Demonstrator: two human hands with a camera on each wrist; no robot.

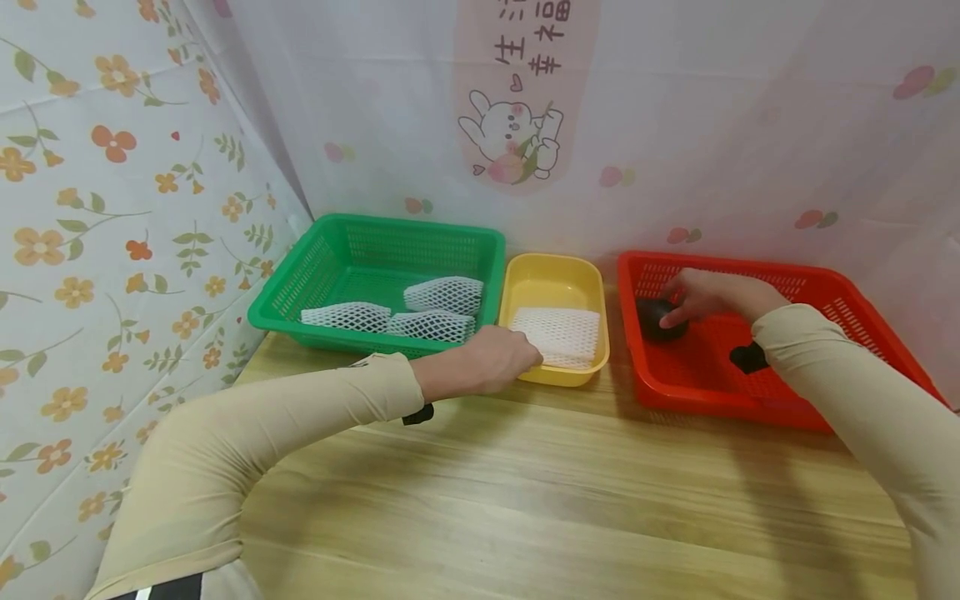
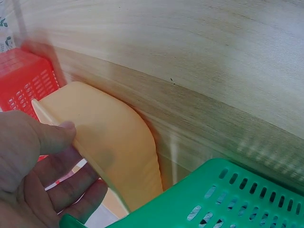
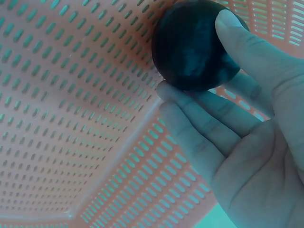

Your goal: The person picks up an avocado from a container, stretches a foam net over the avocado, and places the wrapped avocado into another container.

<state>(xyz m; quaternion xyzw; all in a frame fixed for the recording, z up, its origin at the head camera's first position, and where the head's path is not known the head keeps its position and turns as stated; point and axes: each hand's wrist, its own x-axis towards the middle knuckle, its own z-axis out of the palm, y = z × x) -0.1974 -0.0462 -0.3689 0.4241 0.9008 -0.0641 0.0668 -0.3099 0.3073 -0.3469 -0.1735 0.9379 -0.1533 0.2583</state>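
Observation:
My right hand (image 1: 693, 297) reaches into the red basket (image 1: 697, 392) at its left end. Thumb and fingers hold a smooth, dark round object (image 3: 197, 47), low by the basket's perforated wall; its exact kind does not show. At the near left corner of the yellow tray (image 1: 555, 377), my left hand (image 1: 487, 360) grips the rim. In the left wrist view its thumb lies on the tray's rim (image 2: 90, 156), with the other fingers curled on the inner side. A white foam net sleeve (image 1: 557, 333) lies flat inside that tray.
Left of the yellow tray stands a green basket (image 1: 375, 218) with several white foam-netted items (image 1: 442, 296). All three containers stand side by side along the back of the wooden table (image 1: 525, 492), against a printed cloth (image 1: 360, 100).

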